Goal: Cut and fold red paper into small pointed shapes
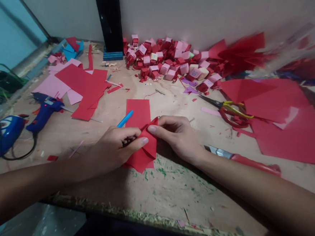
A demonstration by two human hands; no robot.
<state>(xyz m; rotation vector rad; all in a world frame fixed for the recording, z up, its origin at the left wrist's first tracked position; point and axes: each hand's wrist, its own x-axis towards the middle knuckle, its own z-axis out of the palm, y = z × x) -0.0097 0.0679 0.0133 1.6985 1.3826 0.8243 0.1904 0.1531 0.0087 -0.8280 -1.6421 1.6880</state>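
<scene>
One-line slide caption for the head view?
Left hand and right hand hold folded red paper over a red strip, small blocks heaped beyond, scissors to the right.

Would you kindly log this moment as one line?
left hand: holding folded red paper | right hand: pinching its upper end | underneath: flat red sheet | nearby: scissors, utility knife

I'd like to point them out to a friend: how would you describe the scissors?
On the table, find the big red sheet at the right. At its left edge, beyond the person's right hand, lie the scissors. Unlike the red-handled cutter nearer the person, they have one yellow and one red handle loop.
</scene>
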